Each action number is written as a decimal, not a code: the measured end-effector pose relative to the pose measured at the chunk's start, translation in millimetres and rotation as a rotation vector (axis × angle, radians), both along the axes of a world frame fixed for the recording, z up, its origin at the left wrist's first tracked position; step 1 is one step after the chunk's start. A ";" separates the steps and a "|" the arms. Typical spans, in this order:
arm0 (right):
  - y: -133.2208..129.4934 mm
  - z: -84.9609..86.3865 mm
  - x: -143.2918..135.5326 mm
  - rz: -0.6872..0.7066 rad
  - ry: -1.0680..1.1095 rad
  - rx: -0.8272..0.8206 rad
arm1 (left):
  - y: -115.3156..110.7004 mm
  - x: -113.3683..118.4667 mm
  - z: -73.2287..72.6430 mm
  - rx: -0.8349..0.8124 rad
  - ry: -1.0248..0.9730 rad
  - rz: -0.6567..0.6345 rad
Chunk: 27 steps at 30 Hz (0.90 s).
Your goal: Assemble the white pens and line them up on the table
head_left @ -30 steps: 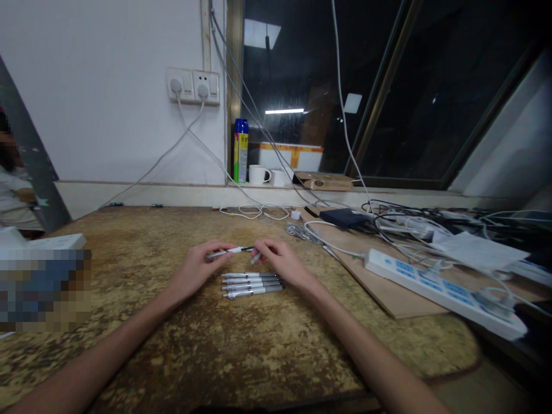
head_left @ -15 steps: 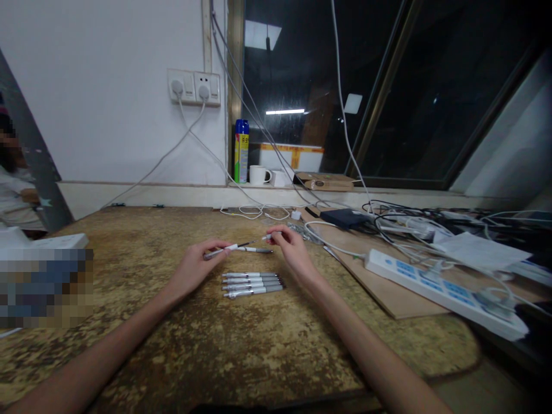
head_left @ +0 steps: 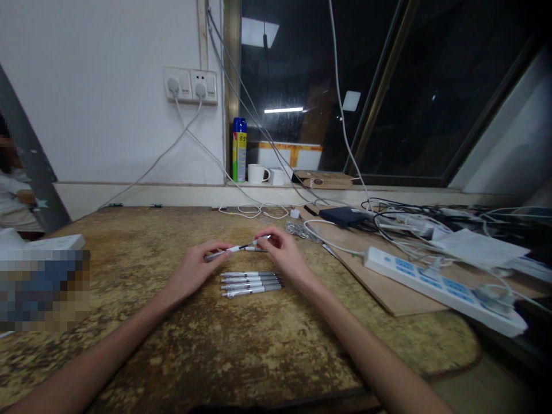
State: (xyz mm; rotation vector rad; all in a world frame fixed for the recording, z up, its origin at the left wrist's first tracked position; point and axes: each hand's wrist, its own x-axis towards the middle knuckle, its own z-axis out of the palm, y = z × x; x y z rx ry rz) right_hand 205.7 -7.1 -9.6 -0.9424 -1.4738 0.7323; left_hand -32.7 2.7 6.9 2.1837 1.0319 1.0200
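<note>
Two bare hands meet above a worn wooden tabletop, seen from the wearer's own head. The left hand pinches a white and grey pen barrel between thumb and fingers, closed with no slack. The barrel's long axis runs left to right, rising slightly toward the right, and a thin dark rod juts from its right end.

The right hand faces it, thumb and fingertips drawn together on a small pale piece, mostly covered by the fingers. From those right fingertips, the rod lies directly to the left and a little lower, its free end much nearer to them than to the left fingers. The piece and the rod look roughly in line; whether they touch, or stand just apart, cannot be told.

Just below the piece, a loose pen lies crosswise on the wood, partly hidden by the right hand. Nearer the wearer, a row of pens lies side by side, also left to right. To the right, well apart from the hands, sits a white power strip
</note>
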 end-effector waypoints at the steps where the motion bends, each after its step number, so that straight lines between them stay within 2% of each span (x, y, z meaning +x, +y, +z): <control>1: -1.1 0.0 -1.6 0.018 -0.022 0.005 | -0.3 0.3 -0.1 0.000 0.003 -0.002; 5: -7.7 2.6 -7.4 0.079 -0.086 0.011 | -0.6 0.9 -1.0 -0.007 -0.003 -0.031; 14: -13.6 7.3 -10.0 0.119 -0.146 0.034 | -1.3 0.6 -0.5 0.000 -0.011 -0.057; 20: -16.0 4.1 -10.3 0.101 -0.204 -0.092 | -5.5 3.6 2.4 0.045 0.024 -0.114; 22: -16.5 4.9 -10.2 0.080 -0.231 -0.077 | -5.2 3.6 1.7 0.047 0.024 -0.109; 27: -15.9 6.9 -9.2 0.133 -0.210 -0.032 | -4.4 2.1 1.1 0.036 0.010 -0.096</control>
